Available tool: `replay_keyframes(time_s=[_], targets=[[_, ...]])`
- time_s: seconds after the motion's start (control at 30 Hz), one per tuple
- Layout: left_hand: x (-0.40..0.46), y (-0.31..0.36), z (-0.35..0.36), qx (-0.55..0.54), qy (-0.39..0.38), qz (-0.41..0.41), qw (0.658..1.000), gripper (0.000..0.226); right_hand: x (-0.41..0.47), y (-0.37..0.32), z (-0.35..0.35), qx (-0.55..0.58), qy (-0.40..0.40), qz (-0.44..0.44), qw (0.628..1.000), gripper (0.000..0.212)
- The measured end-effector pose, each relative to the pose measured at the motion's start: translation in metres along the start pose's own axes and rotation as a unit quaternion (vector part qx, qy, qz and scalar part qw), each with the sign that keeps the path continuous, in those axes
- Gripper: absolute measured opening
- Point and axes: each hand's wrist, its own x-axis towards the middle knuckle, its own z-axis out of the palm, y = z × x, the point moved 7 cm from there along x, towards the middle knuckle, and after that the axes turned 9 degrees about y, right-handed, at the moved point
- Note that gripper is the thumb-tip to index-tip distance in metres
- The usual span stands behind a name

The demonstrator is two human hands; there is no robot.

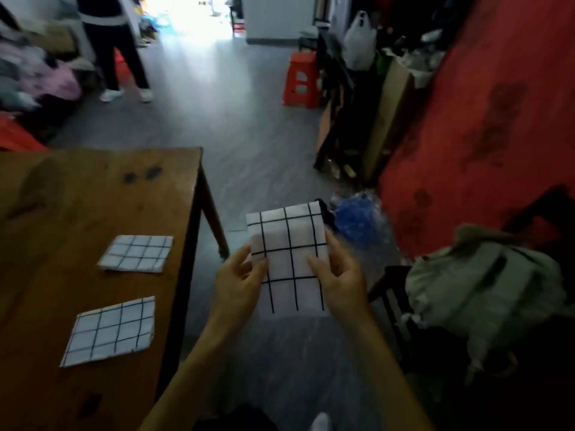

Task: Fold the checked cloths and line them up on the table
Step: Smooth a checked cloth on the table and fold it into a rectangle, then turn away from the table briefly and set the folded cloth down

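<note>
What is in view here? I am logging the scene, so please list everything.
folded checked cloths on table: 2, white with dark grid, near and far, apart
held checked cloth: 1, white with black grid, in the air right of the table
wooden table: 1, brown, left
plastic stool: 1, red, far floor
backpack: 1, grey-green, right
standing person: 1, dark clothes, far left
left hand: grips held cloth
right hand: grips held cloth

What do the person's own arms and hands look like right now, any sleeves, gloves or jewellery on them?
Both forearms are bare up to the frame's bottom edge, with no sleeves in view. The left hand and right hand wear no gloves, and no rings, watch or bracelets are visible, though the picture is somewhat blurred.
</note>
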Motion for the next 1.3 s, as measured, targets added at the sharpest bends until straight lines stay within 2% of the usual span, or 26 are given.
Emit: replay_keyframes(time_s=[0.27, 0.4, 0.6, 0.87, 1.07, 1.17, 1.3], targets=[[0.066, -0.013, -0.034, -0.020, 0.181, -0.046, 0.982, 0.031, 0.089, 0.010, 0.088, -0.001, -0.165, 0.038, 0.986, 0.056], [0.115, -0.041, -0.062, -0.020, 0.221, -0.066, 0.973, 0.030, 0.131, 0.018, 0.153, -0.021, -0.233, 0.034, 0.972, 0.056], [0.203, -0.082, -0.113, -0.022, 0.287, -0.091, 0.953, 0.024, 0.192, 0.012, 0.254, -0.120, -0.321, -0.022, 0.939, 0.056], [0.284, -0.101, -0.178, 0.000, 0.373, -0.102, 0.922, 0.027, 0.257, 0.036, 0.381, -0.154, -0.415, -0.006, 0.897, 0.058], [0.327, -0.159, -0.219, 0.046, 0.440, -0.199, 0.875, 0.026, 0.289, 0.085, 0.476, -0.187, -0.490, 0.027, 0.851, 0.055], [0.349, -0.198, -0.231, 0.052, 0.455, -0.265, 0.849, 0.022, 0.306, 0.127, 0.521, -0.229, -0.536, 0.034, 0.812, 0.050], [0.363, -0.240, -0.239, 0.057, 0.459, -0.407, 0.788, 0.050, 0.325, 0.174, 0.567, -0.341, -0.583, 0.000, 0.737, 0.057]])
